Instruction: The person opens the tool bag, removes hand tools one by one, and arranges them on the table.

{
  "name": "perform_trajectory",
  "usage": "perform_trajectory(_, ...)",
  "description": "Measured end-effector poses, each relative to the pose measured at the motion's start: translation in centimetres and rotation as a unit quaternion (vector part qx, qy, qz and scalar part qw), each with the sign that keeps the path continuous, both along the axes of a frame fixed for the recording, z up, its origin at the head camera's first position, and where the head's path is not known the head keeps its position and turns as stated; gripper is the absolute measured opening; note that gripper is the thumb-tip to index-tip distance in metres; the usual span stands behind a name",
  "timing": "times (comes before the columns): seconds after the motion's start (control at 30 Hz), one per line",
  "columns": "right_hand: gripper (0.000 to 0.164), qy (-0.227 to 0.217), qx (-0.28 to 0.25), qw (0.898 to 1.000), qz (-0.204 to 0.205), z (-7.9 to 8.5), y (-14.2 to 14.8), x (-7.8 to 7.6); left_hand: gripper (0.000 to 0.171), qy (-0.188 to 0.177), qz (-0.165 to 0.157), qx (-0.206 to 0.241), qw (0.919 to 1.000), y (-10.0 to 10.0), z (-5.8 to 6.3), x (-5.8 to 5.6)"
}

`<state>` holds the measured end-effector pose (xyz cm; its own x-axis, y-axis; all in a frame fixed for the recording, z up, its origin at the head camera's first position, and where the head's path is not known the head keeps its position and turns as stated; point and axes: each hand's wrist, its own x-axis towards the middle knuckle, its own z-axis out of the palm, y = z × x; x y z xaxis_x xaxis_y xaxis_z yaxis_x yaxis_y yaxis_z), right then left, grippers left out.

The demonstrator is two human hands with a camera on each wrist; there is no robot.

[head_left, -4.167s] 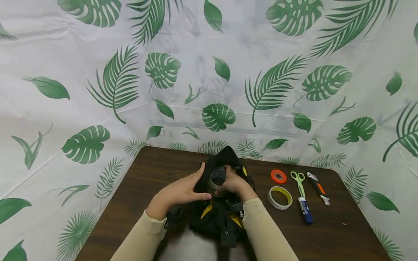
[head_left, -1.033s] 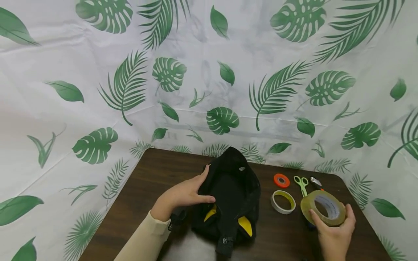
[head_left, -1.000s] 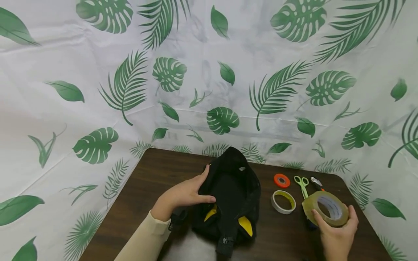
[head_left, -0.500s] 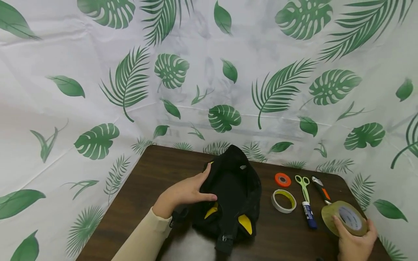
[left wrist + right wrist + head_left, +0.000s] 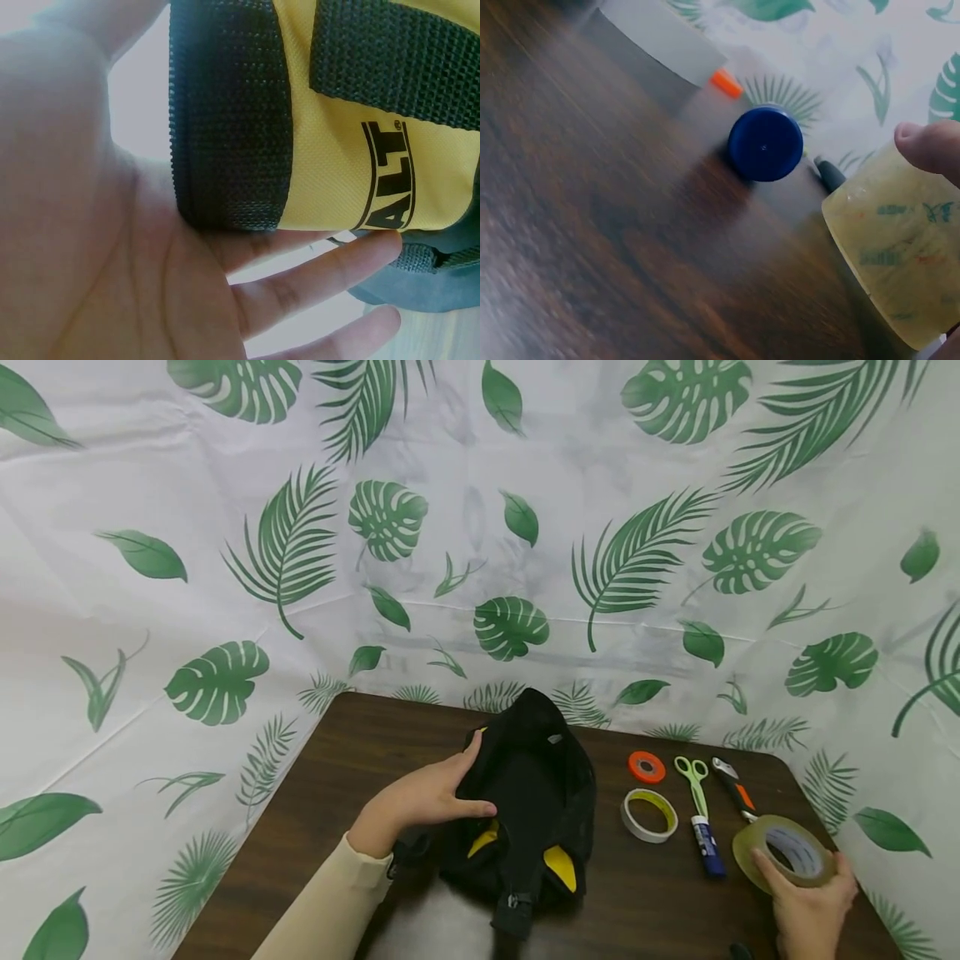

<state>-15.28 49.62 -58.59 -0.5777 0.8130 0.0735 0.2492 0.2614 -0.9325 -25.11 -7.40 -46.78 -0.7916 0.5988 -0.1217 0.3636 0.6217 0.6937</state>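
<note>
A black and yellow tool bag [image 5: 528,793] with its mouth open stands mid-table. My left hand [image 5: 420,797] rests against its left side, fingers straight and thumb across the front edge. In the left wrist view, fingers [image 5: 300,289] lie along the yellow fabric bag wall [image 5: 330,172], which shows the letters "ALT". My right hand [image 5: 813,906] grips a wide roll of clear packing tape [image 5: 750,852] at the table's right, thumb on one side. The right wrist view shows the tape roll [image 5: 900,247] beside a blue-capped glue stick [image 5: 765,142].
Between bag and right hand lie a small orange tape roll [image 5: 647,767], a white tape roll [image 5: 632,827], green-handled scissors [image 5: 695,781], a blue and white glue stick [image 5: 707,847] and a utility knife [image 5: 735,787]. A leaf-patterned cloth [image 5: 442,627] hangs behind the dark table [image 5: 360,735].
My right hand has come out of the bag with the packing tape and carried it right, past the glue stick. My left hand stays at the bag's side.
</note>
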Motion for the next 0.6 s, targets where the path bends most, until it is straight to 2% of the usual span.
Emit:
perform_trajectory(0.1, 0.123, 0.001, 0.004, 1.000, 0.009, -0.1, 0.1, -0.1, 0.120, -0.003, -0.002, 0.004, 1.0000, -0.1, 0.1, -0.1)
perform_trajectory(0.33, 0.124, -0.048, 0.002, 0.999, 0.005, -0.2, 1.0, 0.4, 0.121, -0.011, -0.005, 0.007, 0.9999, 0.1, -0.1, 0.0)
perform_trajectory(0.43, 0.122, -0.054, 0.004, 0.998, 0.011, -0.2, 1.1, 0.7, 0.121, -0.010, -0.005, 0.008, 0.9999, 0.0, -0.4, 0.1)
perform_trajectory(0.5, 0.116, -0.019, -0.030, 0.999, 0.018, -0.1, 0.8, 0.8, 0.121, -0.009, -0.004, 0.009, 0.9999, -0.1, -0.5, 0.2)
perform_trajectory(0.6, 0.096, 0.050, -0.027, 0.998, -0.007, 0.3, -0.1, 1.1, 0.118, 0.002, 0.007, 0.008, 0.9999, -0.4, -0.6, 0.2)
